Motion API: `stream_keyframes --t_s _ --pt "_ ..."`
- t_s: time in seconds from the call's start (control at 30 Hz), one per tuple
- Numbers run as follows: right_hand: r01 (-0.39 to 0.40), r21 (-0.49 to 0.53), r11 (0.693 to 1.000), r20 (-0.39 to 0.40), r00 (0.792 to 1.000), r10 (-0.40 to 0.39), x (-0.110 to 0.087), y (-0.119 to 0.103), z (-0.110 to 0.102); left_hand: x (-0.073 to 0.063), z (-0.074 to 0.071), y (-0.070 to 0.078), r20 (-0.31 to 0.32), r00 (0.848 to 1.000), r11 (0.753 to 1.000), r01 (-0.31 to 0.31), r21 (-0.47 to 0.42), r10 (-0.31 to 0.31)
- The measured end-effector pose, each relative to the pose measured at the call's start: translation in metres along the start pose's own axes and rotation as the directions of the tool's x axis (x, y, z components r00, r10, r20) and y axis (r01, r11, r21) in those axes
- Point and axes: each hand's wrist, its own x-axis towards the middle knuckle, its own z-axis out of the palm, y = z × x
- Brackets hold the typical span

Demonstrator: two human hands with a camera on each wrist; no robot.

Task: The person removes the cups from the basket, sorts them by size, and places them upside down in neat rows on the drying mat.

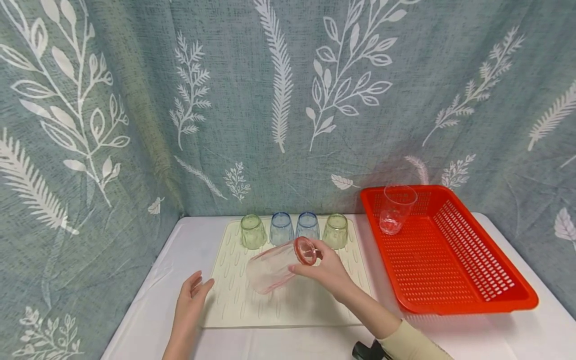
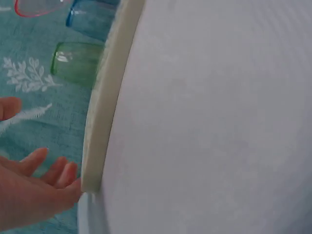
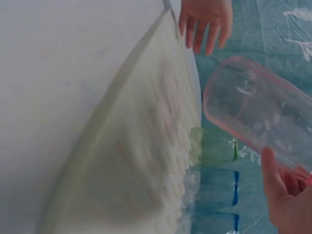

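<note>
My right hand grips a tall clear pink-tinted tumbler near its red rim. The tumbler lies tilted in the air over a cream drying mat, mouth toward the hand and base to the lower left. In the right wrist view, the thumb is along the tumbler's side. By the mat's left edge is my left hand, holding nothing, fingers loosely bent. Along the mat's back edge stand two blue glasses between a green glass on the left and another green glass on the right.
A red plastic basket with perforated sides stands on the right of the white table. Inside its back left corner is another tall clear tumbler. A green leaf-patterned curtain hangs behind and beside the table.
</note>
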Motion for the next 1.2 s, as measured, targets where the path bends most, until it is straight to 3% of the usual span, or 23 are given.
stream_keyframes --t_s 0.2,0.5,1.2 --pt "0.132 -0.177 0.975 0.04 0.991 -0.127 0.014 -0.008 0.018 0.009 0.0 -0.013 0.035 0.998 0.998 0.057 -0.018 -0.056" --pt "0.295 -0.31 0.904 0.126 0.955 -0.268 0.031 -0.02 0.047 0.017 0.005 -0.024 0.047 0.999 1.0 0.009 0.008 -0.009" --pt "0.276 -0.478 0.834 0.2 0.959 -0.202 0.056 -0.028 0.085 0.013 0.004 -0.026 0.053 0.998 0.999 -0.024 0.024 0.023"
